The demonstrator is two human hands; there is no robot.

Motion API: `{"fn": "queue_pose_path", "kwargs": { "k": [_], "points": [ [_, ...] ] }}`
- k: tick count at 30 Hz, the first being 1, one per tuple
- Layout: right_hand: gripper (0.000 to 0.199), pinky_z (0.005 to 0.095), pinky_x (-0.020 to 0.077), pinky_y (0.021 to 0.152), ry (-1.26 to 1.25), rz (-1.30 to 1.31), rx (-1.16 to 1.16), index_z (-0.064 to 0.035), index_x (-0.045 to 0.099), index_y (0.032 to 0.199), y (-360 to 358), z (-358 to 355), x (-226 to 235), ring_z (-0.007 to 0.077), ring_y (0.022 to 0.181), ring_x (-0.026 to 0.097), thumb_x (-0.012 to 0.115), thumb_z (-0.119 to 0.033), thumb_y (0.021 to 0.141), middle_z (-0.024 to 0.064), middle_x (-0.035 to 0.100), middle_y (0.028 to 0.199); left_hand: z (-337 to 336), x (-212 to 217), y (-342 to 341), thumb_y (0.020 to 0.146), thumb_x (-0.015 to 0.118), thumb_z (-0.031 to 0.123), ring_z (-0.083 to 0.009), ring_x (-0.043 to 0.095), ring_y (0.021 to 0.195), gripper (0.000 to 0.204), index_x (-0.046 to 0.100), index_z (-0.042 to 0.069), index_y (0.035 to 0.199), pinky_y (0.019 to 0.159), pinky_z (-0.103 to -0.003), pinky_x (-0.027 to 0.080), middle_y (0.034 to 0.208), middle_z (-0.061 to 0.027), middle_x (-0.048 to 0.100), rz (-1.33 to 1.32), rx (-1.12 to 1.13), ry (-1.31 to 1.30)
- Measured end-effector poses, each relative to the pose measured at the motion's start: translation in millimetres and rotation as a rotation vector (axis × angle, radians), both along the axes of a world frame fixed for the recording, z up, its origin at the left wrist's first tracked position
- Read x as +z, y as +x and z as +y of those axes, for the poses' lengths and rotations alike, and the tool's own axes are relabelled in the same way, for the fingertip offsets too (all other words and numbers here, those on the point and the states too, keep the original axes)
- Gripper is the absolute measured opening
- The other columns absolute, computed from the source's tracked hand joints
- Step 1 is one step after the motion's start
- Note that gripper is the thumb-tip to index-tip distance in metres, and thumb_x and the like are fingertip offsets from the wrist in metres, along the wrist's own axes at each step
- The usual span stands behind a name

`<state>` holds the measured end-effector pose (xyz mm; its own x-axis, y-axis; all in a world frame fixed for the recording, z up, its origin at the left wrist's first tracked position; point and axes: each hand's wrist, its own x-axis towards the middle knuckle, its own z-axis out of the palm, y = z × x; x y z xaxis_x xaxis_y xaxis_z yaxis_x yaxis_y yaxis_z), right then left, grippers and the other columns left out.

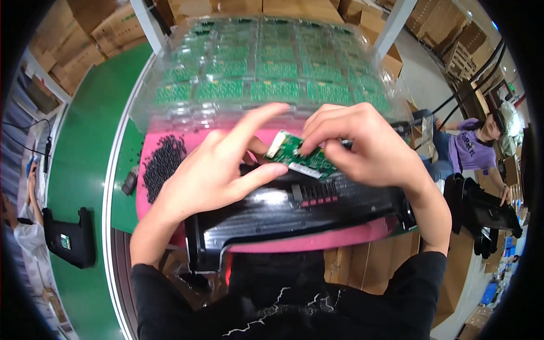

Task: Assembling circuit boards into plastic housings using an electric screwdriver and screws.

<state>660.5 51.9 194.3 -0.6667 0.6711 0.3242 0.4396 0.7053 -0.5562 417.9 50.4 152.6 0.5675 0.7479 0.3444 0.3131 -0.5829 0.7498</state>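
A small green circuit board (309, 165) with a white connector at its left end is held tilted above a glossy black plastic housing (260, 218). My right hand (362, 150) is closed on the board's right part, its bent fingers over the top face. My left hand (218, 167) is open at the board's left end, index finger stretched out and thumb at the lower edge; whether it bears any weight is unclear. The housing lies across a pink mat (198, 139) and has a row of slots at its middle, below the board.
Behind the mat rises a stack of clear plastic trays (226, 71) with many green boards. A pile of small black parts (161, 164) lies at left. Another black housing (71, 238) sits on the green bench (85, 147). At right a co-worker in purple (473, 147) touches black housings (481, 215).
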Motion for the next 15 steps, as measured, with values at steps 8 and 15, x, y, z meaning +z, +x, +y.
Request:
{"fn": "queue_pose_path", "kwargs": {
  "k": [8,15],
  "points": [
    [0.058,0.0381,0.0519,0.091,0.404,-0.096,-0.254,-0.0024,0.06,0.121,15.2,-43.2,-16.5,0.0314,0.108,0.063,0.079,0.002,0.066,0.0131,0.064,0.118,2.5,-14.7,10.8,0.096,0.059,0.004,-0.0125,0.069,0.079,0.031,0.057,-0.001,0.127,0.069,-0.024,0.056,0.093,-0.0102,0.072,-0.272,-0.044,-0.214],
    [0.055,0.0351,0.0526,0.089,0.423,-0.036,-0.382,-0.0023,0.064,0.115,43.1,-58.3,-44.1,0.03,0.102,0.065,0.085,-0.005,0.064,0.0133,0.067,0.11,-2.3,-27.8,23.5,0.091,0.067,0.004,-0.0114,0.067,0.086,0.044,0.053,-0.001,0.132,0.073,-0.024,0.055,0.098,-0.0087,0.071,-0.294,-0.173,-0.394]
  ]
}}
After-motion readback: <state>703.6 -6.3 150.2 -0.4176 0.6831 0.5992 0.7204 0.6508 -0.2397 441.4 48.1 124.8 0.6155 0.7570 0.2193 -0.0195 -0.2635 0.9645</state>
